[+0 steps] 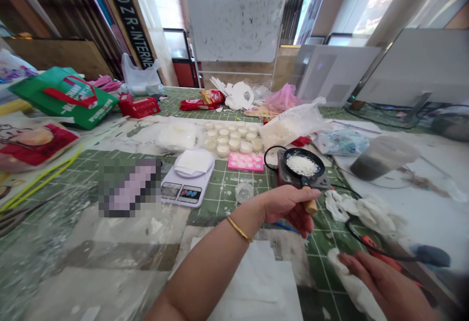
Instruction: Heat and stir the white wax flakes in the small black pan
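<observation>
My left hand (287, 206) is at the wooden handle (310, 205) of a small black frying pan (319, 165), its thumb across the top and its fingers curled below. White flakes (303, 164) lie in the pan, which rests on a small hot plate (283, 177). Low on the right, my right hand (392, 282) is closed on a crumpled white tissue (353, 282). Left of the pan sit a pink mold (245, 162) with white pieces in its cavities and a clear glass cup (244, 193).
A kitchen scale (188, 179) with a white sheet on its platform stands left of the cup. Several cream-filled cups (234, 143) sit behind the mold. More crumpled tissue (370, 211), black cables and a grey-tinted plastic container (383, 157) lie to the right. White paper (256, 282) is in front.
</observation>
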Action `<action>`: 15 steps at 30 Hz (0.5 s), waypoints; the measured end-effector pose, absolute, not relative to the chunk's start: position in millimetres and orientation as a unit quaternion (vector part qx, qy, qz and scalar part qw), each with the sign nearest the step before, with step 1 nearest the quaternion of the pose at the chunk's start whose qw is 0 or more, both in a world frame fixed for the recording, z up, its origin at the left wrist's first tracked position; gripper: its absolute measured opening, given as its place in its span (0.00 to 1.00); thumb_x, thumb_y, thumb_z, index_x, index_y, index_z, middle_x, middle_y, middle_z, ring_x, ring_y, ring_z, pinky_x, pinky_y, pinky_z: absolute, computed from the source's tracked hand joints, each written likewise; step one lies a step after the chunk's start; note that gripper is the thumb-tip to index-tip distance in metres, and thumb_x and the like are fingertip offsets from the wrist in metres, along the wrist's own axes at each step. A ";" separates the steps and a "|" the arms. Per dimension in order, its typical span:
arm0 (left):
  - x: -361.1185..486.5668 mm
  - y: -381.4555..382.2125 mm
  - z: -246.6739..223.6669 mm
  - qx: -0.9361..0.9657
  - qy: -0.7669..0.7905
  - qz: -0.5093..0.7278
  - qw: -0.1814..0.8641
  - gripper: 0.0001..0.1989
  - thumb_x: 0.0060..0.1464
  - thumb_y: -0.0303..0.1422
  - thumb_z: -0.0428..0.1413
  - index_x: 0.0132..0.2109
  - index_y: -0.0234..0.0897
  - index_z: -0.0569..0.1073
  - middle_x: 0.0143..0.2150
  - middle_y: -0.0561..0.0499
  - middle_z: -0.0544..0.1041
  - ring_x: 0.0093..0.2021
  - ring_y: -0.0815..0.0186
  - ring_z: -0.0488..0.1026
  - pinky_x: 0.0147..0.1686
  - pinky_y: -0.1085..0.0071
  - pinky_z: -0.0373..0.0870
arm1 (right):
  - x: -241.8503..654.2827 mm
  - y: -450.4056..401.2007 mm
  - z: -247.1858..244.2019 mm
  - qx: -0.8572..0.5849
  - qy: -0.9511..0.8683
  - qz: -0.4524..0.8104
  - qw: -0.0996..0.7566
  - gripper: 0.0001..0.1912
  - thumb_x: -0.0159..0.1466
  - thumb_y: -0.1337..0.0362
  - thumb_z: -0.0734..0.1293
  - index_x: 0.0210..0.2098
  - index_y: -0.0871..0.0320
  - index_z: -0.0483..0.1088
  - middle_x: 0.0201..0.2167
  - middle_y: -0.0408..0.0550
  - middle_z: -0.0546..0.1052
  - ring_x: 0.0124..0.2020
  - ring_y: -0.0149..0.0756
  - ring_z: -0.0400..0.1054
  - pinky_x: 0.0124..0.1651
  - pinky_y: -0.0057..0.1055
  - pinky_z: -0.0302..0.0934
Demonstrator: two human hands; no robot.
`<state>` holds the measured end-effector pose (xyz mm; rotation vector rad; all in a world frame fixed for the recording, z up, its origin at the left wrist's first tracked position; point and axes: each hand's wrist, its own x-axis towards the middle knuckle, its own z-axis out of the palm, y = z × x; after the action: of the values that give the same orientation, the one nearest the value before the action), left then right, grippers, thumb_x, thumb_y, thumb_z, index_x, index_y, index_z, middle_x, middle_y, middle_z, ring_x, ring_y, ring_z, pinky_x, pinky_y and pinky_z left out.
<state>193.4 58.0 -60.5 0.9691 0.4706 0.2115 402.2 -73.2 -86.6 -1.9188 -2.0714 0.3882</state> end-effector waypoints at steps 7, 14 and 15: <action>172.4 63.9 -67.1 0.459 0.108 -0.129 0.872 0.25 0.34 0.39 0.63 0.42 0.30 0.72 0.37 0.46 0.77 0.42 0.57 0.73 0.38 0.63 0.69 | 397.2 -77.1 -58.2 -0.665 -0.687 0.226 0.184 0.18 0.60 0.50 0.57 0.24 0.56 0.66 0.20 0.44 0.68 0.22 0.29 0.63 0.26 0.24 0.59; 208.8 36.9 -83.4 0.445 0.070 -0.171 0.876 0.24 0.47 0.46 0.56 0.47 0.35 0.67 0.37 0.47 0.73 0.31 0.61 0.75 0.32 0.57 0.71 | 395.3 -79.2 -62.7 -0.580 -0.742 0.029 0.334 0.06 0.59 0.63 0.63 0.33 0.55 0.71 0.35 0.48 0.70 0.38 0.33 0.66 0.38 0.28 0.63; 216.1 30.2 -85.8 0.435 0.077 -0.151 0.885 0.25 0.48 0.48 0.54 0.47 0.34 0.67 0.37 0.46 0.72 0.31 0.60 0.75 0.33 0.53 0.70 | 392.4 -78.7 -63.4 -0.565 -0.749 0.019 0.344 0.06 0.59 0.65 0.62 0.34 0.55 0.71 0.34 0.48 0.70 0.37 0.32 0.67 0.37 0.27 0.63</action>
<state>216.1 30.2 -85.8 0.9042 0.1596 -0.3141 392.4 -78.7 -63.4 -1.4681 -1.9462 0.0498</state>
